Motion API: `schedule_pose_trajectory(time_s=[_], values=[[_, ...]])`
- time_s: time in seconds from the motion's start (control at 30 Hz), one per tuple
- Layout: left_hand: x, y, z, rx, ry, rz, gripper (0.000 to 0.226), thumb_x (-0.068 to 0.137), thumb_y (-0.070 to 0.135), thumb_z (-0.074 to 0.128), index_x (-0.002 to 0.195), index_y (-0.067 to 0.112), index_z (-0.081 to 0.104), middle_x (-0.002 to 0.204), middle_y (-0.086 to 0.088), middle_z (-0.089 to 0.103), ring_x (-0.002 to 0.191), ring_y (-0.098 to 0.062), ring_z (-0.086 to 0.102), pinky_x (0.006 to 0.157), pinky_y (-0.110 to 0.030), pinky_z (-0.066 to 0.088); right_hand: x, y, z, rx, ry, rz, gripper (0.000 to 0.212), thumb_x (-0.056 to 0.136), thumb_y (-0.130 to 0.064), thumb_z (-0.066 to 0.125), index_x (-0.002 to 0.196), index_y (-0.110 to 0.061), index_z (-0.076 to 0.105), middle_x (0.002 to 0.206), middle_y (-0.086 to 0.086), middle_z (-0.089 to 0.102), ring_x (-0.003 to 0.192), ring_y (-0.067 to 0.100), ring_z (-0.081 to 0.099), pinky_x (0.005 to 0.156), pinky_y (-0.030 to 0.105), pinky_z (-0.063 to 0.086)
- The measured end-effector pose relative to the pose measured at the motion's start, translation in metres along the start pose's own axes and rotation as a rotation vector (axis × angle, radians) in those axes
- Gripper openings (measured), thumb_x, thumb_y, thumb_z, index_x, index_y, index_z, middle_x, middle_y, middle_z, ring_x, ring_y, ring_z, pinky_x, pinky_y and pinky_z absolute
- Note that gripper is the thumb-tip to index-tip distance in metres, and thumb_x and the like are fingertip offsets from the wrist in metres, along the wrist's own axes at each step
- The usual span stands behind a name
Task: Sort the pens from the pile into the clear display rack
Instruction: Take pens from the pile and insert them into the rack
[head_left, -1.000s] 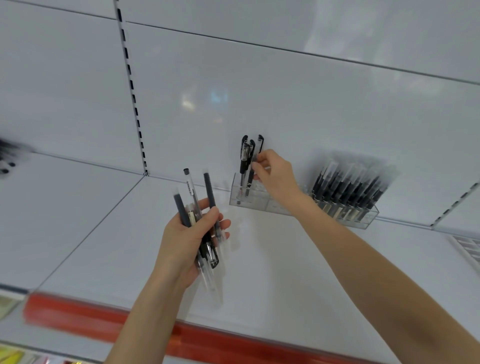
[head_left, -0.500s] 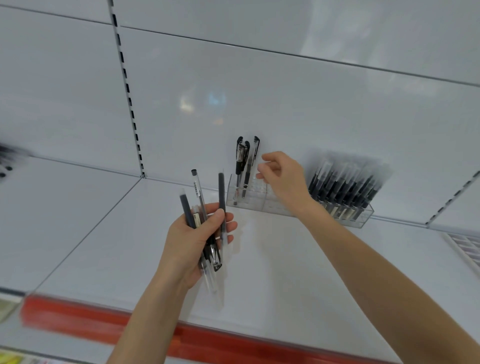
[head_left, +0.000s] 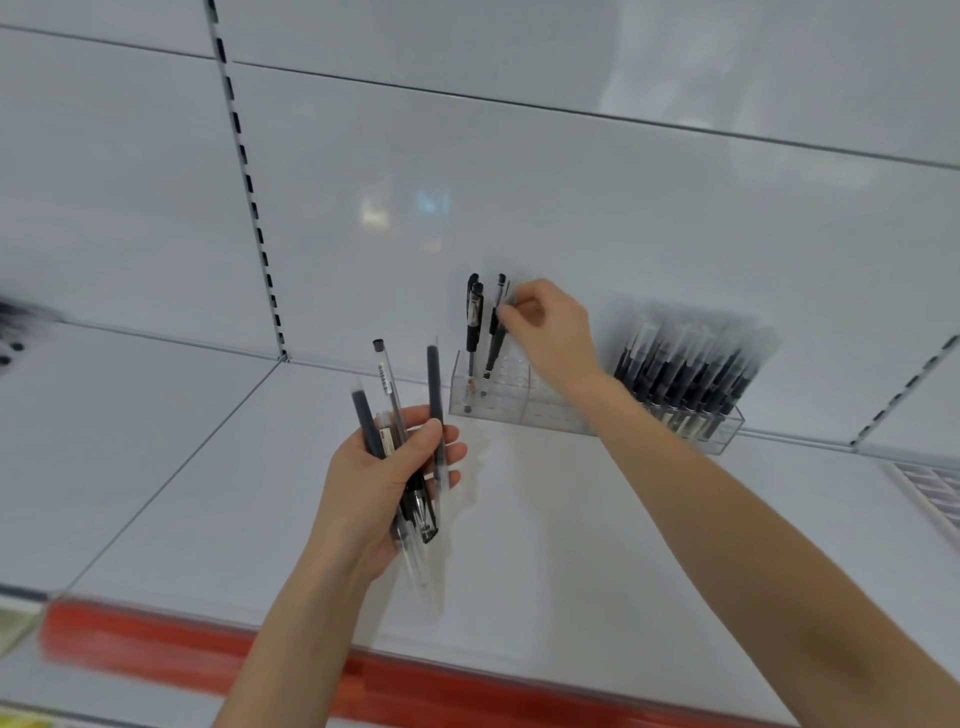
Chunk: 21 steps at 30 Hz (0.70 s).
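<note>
My left hand (head_left: 379, 483) grips a bundle of several pens (head_left: 410, 431) above the white shelf, their black caps pointing up. The clear display rack (head_left: 524, 405) stands at the back of the shelf against the wall. Two black pens (head_left: 474, 322) stand upright in its left end. My right hand (head_left: 550, 332) reaches over the rack and pinches the upper part of a third black pen (head_left: 496, 345) that leans in the left end. The rack's right end holds a dense row of several dark pens (head_left: 685, 374).
The white shelf (head_left: 260, 467) has a red price strip (head_left: 208, 654) along its front edge. A slotted upright (head_left: 249, 187) runs up the back wall at left. Dark blurred items (head_left: 15, 327) sit at the far left, and a white grille (head_left: 930, 488) at the far right.
My right hand, which had let go and drawn back from the standing pens, has returned left and now pinches the leaning pen. My left hand with its bundle has barely moved.
</note>
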<state>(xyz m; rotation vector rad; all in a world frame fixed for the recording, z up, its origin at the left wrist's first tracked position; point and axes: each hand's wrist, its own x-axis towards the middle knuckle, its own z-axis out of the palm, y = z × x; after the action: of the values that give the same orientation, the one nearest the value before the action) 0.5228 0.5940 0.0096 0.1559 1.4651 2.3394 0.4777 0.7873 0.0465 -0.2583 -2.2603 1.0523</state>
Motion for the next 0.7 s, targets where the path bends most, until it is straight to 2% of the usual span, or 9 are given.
schedule_pose_trajectory(time_s=[0.03,0.1,0.17,0.27,0.37,0.47,0.57,0.7], values=[[0.001,-0.001,0.001,0.003,-0.005,-0.001,0.007,0.086,0.004,0.058,0.091,0.007,0.062,0.073,-0.007,0.072,0.065,-0.016,0.071,0.055,-0.025,0.057,0.0,-0.003,-0.011,0.028,0.039,-0.015,0.008,0.086,-0.013,0.059,0.092,-0.01,0.057,0.078,-0.006,0.057,0.077,0.011,0.056,0.071,0.007,0.045],[0.002,-0.004,0.005,0.003,-0.024,-0.01,0.008,0.086,0.004,0.058,0.091,0.008,0.063,0.074,-0.007,0.072,0.065,-0.016,0.071,0.055,-0.025,0.057,-0.002,-0.007,-0.036,0.051,0.098,-0.024,0.013,0.087,-0.014,0.059,0.099,-0.012,0.053,0.079,-0.009,0.056,0.076,0.012,0.06,0.076,0.026,0.053],[0.003,-0.008,0.013,0.005,-0.056,-0.025,0.008,0.086,0.004,0.058,0.092,0.008,0.063,0.073,-0.007,0.072,0.065,-0.016,0.071,0.055,-0.026,0.057,-0.008,-0.005,-0.062,0.042,0.151,-0.011,0.03,0.087,-0.013,0.058,0.115,-0.014,0.047,0.079,-0.008,0.056,0.073,0.014,0.062,0.075,0.033,0.054],[0.004,-0.016,0.027,0.011,-0.104,-0.054,0.008,0.086,0.004,0.059,0.091,0.008,0.063,0.074,-0.007,0.072,0.066,-0.016,0.071,0.055,-0.026,0.057,-0.018,0.002,-0.095,-0.026,0.192,0.005,0.052,0.087,-0.011,0.057,0.133,-0.021,0.034,0.08,-0.006,0.055,0.073,0.016,0.063,0.07,0.021,0.05],[0.005,-0.022,0.038,0.022,-0.146,-0.076,0.008,0.085,0.004,0.059,0.09,0.009,0.063,0.074,-0.006,0.072,0.068,-0.017,0.071,0.055,-0.026,0.057,-0.02,0.01,-0.109,-0.129,0.194,-0.004,0.044,0.09,-0.011,0.054,0.131,-0.02,0.04,0.083,-0.003,0.057,0.077,0.017,0.062,0.062,0.01,0.046],[0.006,-0.025,0.043,0.021,-0.163,-0.087,0.008,0.085,0.004,0.059,0.09,0.009,0.064,0.073,-0.006,0.072,0.067,-0.017,0.071,0.055,-0.026,0.057,-0.015,0.014,-0.107,-0.216,0.182,-0.055,0.032,0.092,-0.012,0.051,0.124,-0.012,0.048,0.09,0.006,0.062,0.083,0.018,0.058,0.071,0.014,0.044],[0.007,-0.023,0.042,0.018,-0.155,-0.086,0.008,0.086,0.004,0.059,0.09,0.009,0.064,0.073,-0.006,0.072,0.068,-0.017,0.071,0.055,-0.026,0.057,-0.009,0.015,-0.103,-0.263,0.165,-0.077,0.031,0.093,-0.011,0.05,0.124,-0.01,0.05,0.095,0.012,0.064,0.084,0.019,0.057,0.081,0.025,0.045],[0.008,-0.021,0.038,0.011,-0.142,-0.076,0.008,0.086,0.004,0.059,0.091,0.008,0.063,0.072,-0.006,0.072,0.067,-0.016,0.071,0.056,-0.026,0.058,-0.002,0.015,-0.103,-0.26,0.17,-0.066,0.031,0.092,-0.01,0.05,0.122,-0.01,0.051,0.093,0.012,0.064,0.086,0.023,0.059,0.086,0.033,0.048]])
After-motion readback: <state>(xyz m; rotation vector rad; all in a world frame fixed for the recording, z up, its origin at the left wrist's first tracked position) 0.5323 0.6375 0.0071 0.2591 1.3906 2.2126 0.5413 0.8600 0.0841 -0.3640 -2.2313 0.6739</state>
